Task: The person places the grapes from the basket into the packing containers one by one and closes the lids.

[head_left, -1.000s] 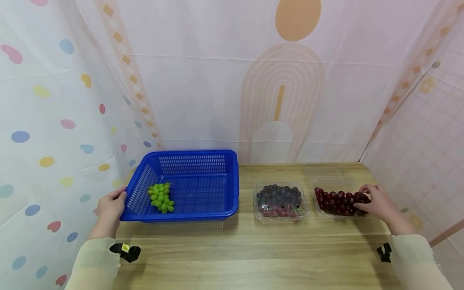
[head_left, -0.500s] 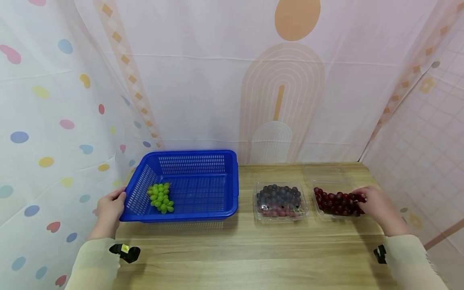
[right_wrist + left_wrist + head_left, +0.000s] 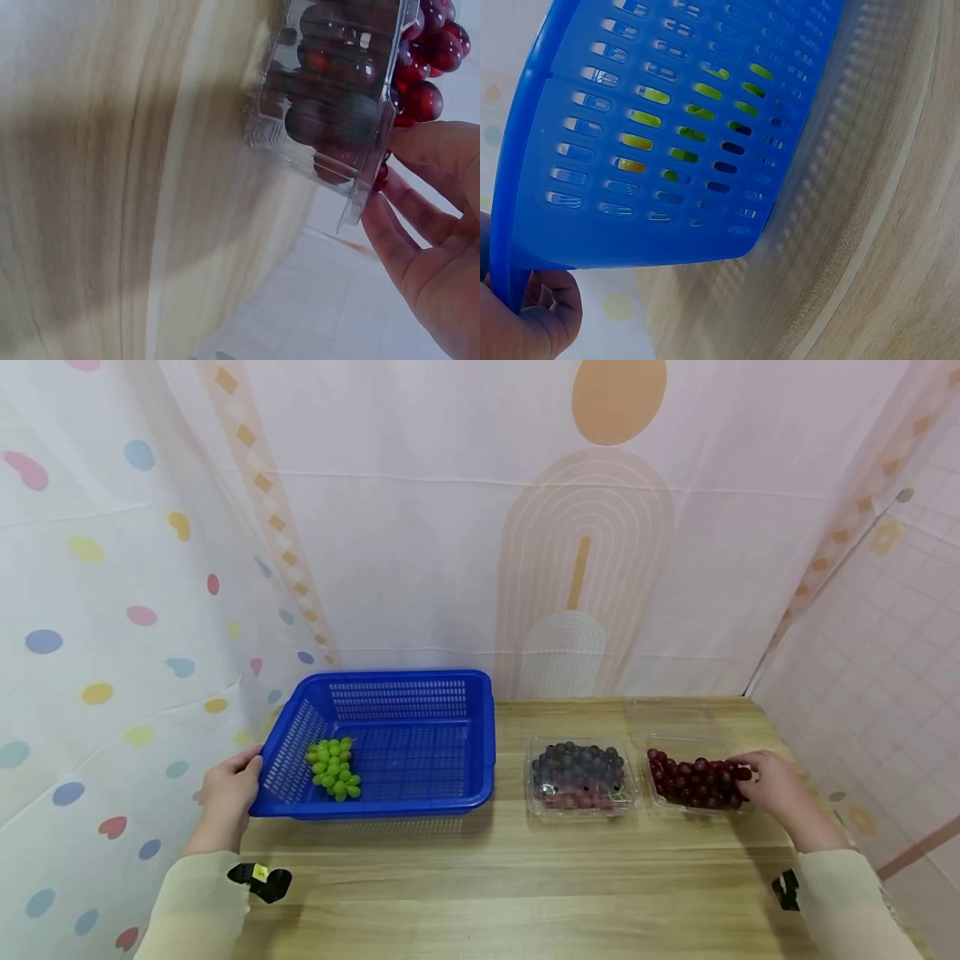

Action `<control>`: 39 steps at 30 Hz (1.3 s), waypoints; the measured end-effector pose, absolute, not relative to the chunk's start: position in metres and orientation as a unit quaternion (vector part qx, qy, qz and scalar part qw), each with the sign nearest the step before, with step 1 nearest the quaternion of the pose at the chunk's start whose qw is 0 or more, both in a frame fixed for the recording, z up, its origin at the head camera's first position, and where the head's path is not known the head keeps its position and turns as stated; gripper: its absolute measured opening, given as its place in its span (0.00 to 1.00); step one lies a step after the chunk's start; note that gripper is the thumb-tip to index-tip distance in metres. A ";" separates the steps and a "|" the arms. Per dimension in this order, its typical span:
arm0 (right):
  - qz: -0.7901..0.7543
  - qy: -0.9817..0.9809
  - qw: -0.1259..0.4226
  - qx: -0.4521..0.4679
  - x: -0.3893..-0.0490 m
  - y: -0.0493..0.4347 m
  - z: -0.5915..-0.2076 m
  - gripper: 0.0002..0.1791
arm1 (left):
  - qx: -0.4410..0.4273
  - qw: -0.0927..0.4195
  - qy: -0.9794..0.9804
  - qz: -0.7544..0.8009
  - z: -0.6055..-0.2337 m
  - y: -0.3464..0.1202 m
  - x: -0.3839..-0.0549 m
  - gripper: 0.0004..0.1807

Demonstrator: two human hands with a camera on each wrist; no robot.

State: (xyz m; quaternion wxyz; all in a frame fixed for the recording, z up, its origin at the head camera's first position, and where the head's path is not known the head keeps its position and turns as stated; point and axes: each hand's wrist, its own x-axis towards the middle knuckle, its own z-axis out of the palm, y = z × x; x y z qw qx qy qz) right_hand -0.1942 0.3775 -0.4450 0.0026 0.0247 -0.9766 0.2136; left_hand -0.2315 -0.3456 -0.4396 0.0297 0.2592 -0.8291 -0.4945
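Observation:
At the left, a blue plastic basket (image 3: 408, 807) holds a bunch of green grapes (image 3: 333, 768) near its left wall. My left hand (image 3: 228, 793) grips the basket's left end, thumb and fingers round the rim in the left wrist view. On the right, a bunch of dark red grapes (image 3: 693, 781) lies heaped in an open clear plastic box (image 3: 352, 176). My right hand (image 3: 776, 789) is at the right end of this bunch; thumb and fingers are either side of a grape at the box's rim in the right wrist view.
Between the basket and the open box stands a lidded clear box (image 3: 581, 806) of dark grapes, with pinker ones at its front. The open box's clear lid (image 3: 671, 718) leans back behind it. Patterned curtains (image 3: 420, 568) border the wooden table (image 3: 510, 893).
My right hand has moved left, bringing the right end of the red grapes in toward the box. My left hand stays on the basket rim.

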 end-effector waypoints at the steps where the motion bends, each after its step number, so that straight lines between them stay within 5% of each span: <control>1: 0.213 -0.977 0.003 0.024 -0.194 0.377 -0.445 0.19 | 0.259 0.030 -0.830 -0.494 -0.440 -0.345 -0.232 0.26; 39: 0.243 -0.968 0.003 0.055 -0.195 0.376 -0.451 0.26 | 0.266 0.038 -0.820 -0.506 -0.440 -0.345 -0.232 0.26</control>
